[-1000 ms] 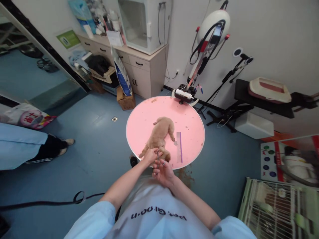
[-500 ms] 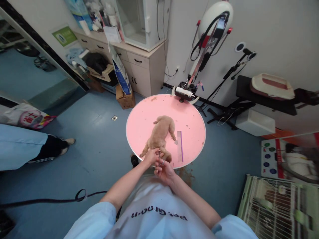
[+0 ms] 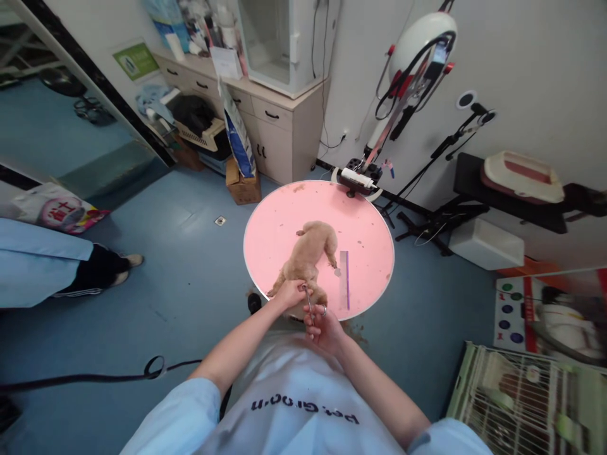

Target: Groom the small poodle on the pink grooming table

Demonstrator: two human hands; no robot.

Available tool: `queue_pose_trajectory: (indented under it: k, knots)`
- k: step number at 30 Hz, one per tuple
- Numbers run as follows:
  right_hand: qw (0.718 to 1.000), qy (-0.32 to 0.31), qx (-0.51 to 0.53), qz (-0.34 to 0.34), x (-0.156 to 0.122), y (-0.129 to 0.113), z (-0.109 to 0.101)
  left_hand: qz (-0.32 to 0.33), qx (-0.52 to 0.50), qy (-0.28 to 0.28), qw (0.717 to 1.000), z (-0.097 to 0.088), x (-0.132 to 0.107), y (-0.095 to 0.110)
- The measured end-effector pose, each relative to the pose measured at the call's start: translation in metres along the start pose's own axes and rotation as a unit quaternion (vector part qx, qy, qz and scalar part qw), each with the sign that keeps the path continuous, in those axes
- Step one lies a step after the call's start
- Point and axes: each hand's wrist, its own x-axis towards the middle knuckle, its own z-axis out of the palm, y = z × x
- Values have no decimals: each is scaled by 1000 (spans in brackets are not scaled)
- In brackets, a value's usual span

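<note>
Clamping fingers on scissors (image 3: pixel 310 304), right hand (image 3: pixel 328 327) hung at six o'clock from table (image 3: pixel 270 234), left hand (image 3: pixel 290 295) touched dog (image 3: pixel 307 249), grip unclear, comb (image 3: pixel 348 281) lay four o'clock from dog

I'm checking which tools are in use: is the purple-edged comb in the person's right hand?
No, the comb lies on the pink table beside the dog, while the right hand holds scissors.

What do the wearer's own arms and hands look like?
Left hand and right hand are ungloved. Forearms and wrists are bare, with no watch or cables visible. Loose, light-blue fabric sleeves end near the elbows. The pale blue-grey fabric garment front carries dark lettering.
</note>
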Motion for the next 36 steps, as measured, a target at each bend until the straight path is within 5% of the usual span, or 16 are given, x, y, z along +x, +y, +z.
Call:
queue_pose_trajectory:
  k: [11, 18, 26, 36]
  knots:
    - [989, -25, -129, -74, -16, -13, 2, 5, -6, 9, 1000, -8, -2, 3]
    - [920, 50, -389, 14, -35, -47, 3, -15, 57, -3, 998, -7, 0, 6]
    - [892, 41, -449, 9, -19, -53, 14, -24, 92, -3, 995, -7, -3, 16]
    - [867, 68, -494, 17, -7, -52, 19, 15, 95, 2, 995, 1, -2, 4]
